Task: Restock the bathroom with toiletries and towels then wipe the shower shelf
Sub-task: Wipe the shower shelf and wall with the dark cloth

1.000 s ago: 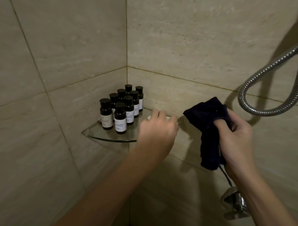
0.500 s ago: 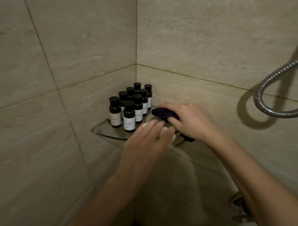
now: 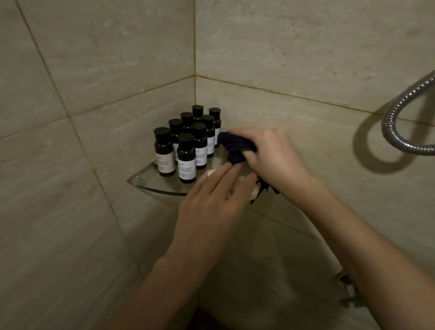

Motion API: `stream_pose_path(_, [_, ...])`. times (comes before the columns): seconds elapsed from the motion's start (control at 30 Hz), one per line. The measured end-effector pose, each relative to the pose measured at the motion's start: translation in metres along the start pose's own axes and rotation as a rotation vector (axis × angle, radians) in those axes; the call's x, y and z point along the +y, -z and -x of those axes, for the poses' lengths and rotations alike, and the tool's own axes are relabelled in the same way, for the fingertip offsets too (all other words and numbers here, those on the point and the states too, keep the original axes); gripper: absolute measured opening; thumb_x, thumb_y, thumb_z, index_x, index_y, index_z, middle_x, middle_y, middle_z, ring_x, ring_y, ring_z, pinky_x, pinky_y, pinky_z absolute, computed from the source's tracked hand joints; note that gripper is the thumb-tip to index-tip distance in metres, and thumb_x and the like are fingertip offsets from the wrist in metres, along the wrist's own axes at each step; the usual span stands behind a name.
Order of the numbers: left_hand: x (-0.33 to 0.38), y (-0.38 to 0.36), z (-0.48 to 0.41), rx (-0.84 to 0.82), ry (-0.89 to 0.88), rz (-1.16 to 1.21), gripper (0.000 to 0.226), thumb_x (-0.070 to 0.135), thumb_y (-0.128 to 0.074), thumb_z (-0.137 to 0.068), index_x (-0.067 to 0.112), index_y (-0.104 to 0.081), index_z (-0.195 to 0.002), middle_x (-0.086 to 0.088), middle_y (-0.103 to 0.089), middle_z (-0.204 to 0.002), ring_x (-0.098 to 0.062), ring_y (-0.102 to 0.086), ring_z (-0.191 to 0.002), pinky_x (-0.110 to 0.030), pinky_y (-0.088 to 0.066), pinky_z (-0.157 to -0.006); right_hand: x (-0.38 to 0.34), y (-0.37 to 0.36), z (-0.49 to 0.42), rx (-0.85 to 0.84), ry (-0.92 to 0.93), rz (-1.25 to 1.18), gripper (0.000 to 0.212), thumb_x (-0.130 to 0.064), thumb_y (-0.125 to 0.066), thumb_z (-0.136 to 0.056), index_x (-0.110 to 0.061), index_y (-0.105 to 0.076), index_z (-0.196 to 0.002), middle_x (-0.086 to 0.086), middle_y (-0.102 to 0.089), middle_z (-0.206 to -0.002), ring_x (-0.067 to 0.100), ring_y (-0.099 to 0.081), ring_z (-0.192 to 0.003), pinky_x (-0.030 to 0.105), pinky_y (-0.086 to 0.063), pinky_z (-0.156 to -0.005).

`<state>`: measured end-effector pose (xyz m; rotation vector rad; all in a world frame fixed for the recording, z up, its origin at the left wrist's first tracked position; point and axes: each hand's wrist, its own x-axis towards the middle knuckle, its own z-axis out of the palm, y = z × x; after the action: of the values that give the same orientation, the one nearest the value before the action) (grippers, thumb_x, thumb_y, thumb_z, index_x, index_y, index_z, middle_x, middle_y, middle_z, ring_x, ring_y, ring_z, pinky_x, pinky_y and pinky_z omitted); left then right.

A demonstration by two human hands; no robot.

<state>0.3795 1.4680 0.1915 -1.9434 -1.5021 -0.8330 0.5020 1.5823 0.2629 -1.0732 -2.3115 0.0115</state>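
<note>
At frame center, the right hand clenches a soft, limp dark cloth against the slippery glass corner shelf. The left hand, fingers loosely extended, covers a small white item beside 9 light, tippable bottles.

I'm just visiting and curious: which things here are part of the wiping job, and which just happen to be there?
In use:
cloth, in the right hand
glass shelf
white item under the left hand
bottles, restocked

Just there:
shower hose
tap
wall tiles
</note>
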Motion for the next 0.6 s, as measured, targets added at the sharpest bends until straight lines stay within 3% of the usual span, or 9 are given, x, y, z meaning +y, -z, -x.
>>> stream_pose_path(0.03, [0.000,-0.001,0.001,0.009,0.000,0.005,0.034,0.018,-0.054,-0.097,0.018,-0.067,-0.128,-0.011,-0.064,-0.135,-0.025,-0.057,-0.130,-0.040,-0.046,-0.108,-0.001,0.001,0.000,-0.068,0.026,0.044,0.051,-0.008,-0.060,-0.090,-0.035,-0.063,-0.134,-0.004,-0.075,-0.114,0.014,-0.069,-0.092,0.028,-0.055,-0.083])
stream_pose_path(0.1, [0.001,-0.002,0.002,0.024,0.004,0.025,0.033,0.016,-0.057,-0.097,0.019,-0.067,-0.129,-0.011,-0.064,-0.135,-0.025,-0.057,-0.131,-0.041,-0.045,-0.109,0.003,0.010,0.001,-0.191,0.051,-0.008,0.051,-0.006,-0.061,-0.089,-0.039,-0.066,-0.128,-0.013,-0.073,-0.114,-0.003,-0.063,-0.079,0.016,-0.050,-0.071])
stream_pose_path(0.23, [-0.002,-0.001,0.003,0.029,-0.010,0.033,0.036,0.013,-0.054,-0.097,0.019,-0.065,-0.131,-0.010,-0.063,-0.136,-0.025,-0.056,-0.131,-0.042,-0.045,-0.109,0.015,0.042,0.027,-0.322,-0.085,-0.358,0.056,0.006,-0.057,-0.090,-0.043,-0.071,-0.112,-0.022,-0.071,-0.110,-0.002,-0.067,-0.100,0.020,-0.055,-0.089])
stream_pose_path(0.37, [0.000,0.002,-0.001,-0.020,-0.002,0.025,0.038,0.016,-0.059,-0.092,0.014,-0.065,-0.130,-0.011,-0.065,-0.132,-0.027,-0.059,-0.127,-0.042,-0.046,-0.106,0.035,0.068,0.077,-0.290,-0.162,-0.438,0.064,0.018,-0.056,-0.084,-0.039,-0.075,-0.106,-0.018,-0.076,-0.103,0.005,-0.072,-0.094,0.028,-0.059,-0.084])
stream_pose_path(0.47, [0.006,0.003,-0.019,-0.089,0.035,0.032,0.035,0.017,-0.072,-0.084,0.015,-0.068,-0.119,-0.007,-0.069,-0.121,-0.025,-0.065,-0.115,-0.039,-0.055,-0.092,0.052,0.063,0.106,-0.276,-0.332,-0.505,0.054,0.016,-0.059,-0.087,-0.033,-0.079,-0.100,-0.009,-0.079,-0.096,0.019,-0.076,-0.084,0.040,-0.062,-0.075])
stream_pose_path(0.53, [0.011,0.004,-0.038,-0.151,0.093,0.068,0.023,0.025,-0.074,-0.085,0.022,-0.071,-0.108,0.002,-0.071,-0.108,-0.018,-0.068,-0.101,-0.030,-0.055,-0.077,0.062,0.047,0.119,-0.177,-0.484,-0.622,0.045,0.007,-0.062,-0.090,-0.034,-0.080,-0.096,0.001,-0.079,-0.090,0.025,-0.075,-0.077,0.039,-0.059,-0.068])
stream_pose_path(0.6, [0.015,0.001,-0.055,-0.255,0.118,0.101,0.017,0.033,-0.063,-0.095,0.029,-0.067,-0.110,0.010,-0.066,-0.105,-0.012,-0.063,-0.098,-0.025,-0.049,-0.072,0.067,0.031,0.125,-0.076,-0.692,-0.775,0.035,0.002,-0.061,-0.092,-0.027,-0.080,-0.096,0.013,-0.078,-0.087,0.026,-0.071,-0.073,0.033,-0.052,-0.067])
